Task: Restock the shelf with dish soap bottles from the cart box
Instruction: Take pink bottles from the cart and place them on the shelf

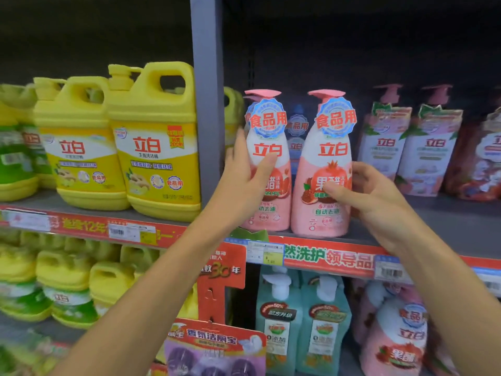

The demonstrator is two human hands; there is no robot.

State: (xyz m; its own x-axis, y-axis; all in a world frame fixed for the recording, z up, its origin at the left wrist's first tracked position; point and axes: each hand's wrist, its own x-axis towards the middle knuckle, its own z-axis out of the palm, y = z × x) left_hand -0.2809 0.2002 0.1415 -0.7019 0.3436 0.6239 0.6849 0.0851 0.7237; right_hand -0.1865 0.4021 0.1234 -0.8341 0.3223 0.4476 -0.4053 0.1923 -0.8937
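Shelf (447,226): red strip reads 然洗护 领导品.
Yellow jugs (157,142): left bay, labelled 立白.
Pink bottles (324,169): two upright at shelf front, 立白, tags 食品用.
Left hand (248,172): wraps left bottle (269,147).
Right hand (374,196): grips right bottle.

A shop aisle: grey metal shelves (447,213) fill the frame, stocked with rows of identical yellow detergent jugs (160,147) at left and pink pump bottles (322,185) at centre, with red promo strips (325,257) and barcode price tags (264,252) along each shelf edge.
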